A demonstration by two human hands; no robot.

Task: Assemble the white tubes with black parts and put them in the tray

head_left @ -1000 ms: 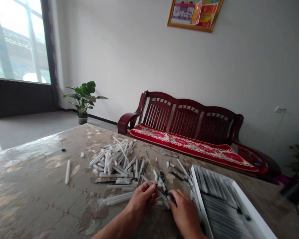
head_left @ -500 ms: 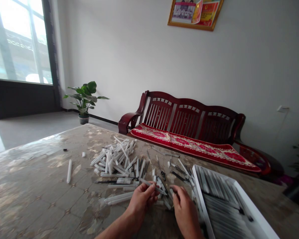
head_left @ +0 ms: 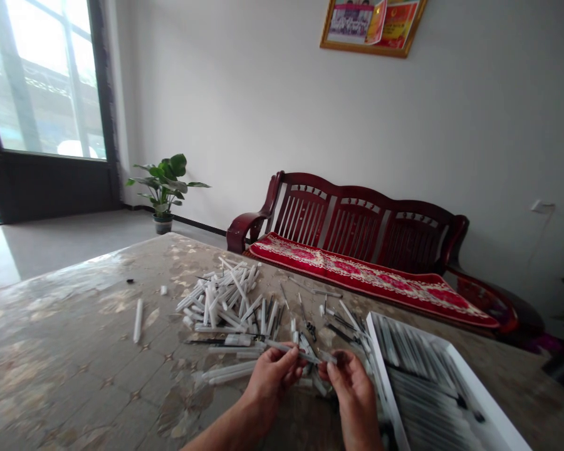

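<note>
My left hand (head_left: 275, 373) pinches a translucent pen (head_left: 309, 357) between thumb and fingers, its tip end pointing right. In my right hand (head_left: 355, 385) is a clear pen cap (head_left: 328, 356), closed between thumb and fingertips. The cap meets the pen's right end; whether the tip is inside it I cannot tell. Behind my left hand lies a heap of white pen barrels (head_left: 220, 297), with several barrels (head_left: 230, 372) side by side nearer to me. Small black pieces (head_left: 311, 329) and thin refills (head_left: 301, 307) lie beyond my hands.
A white box (head_left: 493, 410) packed with rows of pens (head_left: 418, 376) stands to the right. One barrel (head_left: 138, 321), a white cap (head_left: 164, 290) and a small black piece (head_left: 130, 281) lie on the left tabletop (head_left: 89, 338). A wooden bench (head_left: 357, 219) stands past the table.
My right hand has moved left and up, bringing the cap against the end of the pen. My left hand still holds the pen. The view has shifted slightly left.
</note>
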